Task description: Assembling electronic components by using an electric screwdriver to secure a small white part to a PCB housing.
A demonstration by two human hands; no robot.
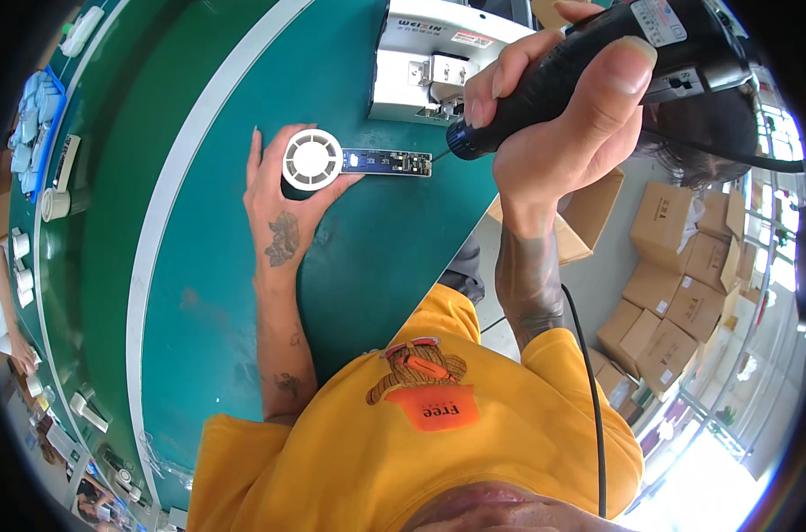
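Black cylindrical screwdriver (573, 73) fills clenched right hand (567, 142); left hand (283, 197) grasps white round-headed plastic device (319, 160) near green bench (367, 266) edge.

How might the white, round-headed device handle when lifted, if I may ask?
The white device is probably stiff, given its straight, narrow shape. It may be fragile along its exposed dark circuit board, and its wide, spoked head could make it top-heavy.

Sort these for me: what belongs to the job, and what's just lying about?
In use:
- black electric screwdriver, right hand
- white device with exposed circuit board, left hand
- perhaps silver metal machine

Apparently lying about:
- cardboard boxes
- blue tray, far left
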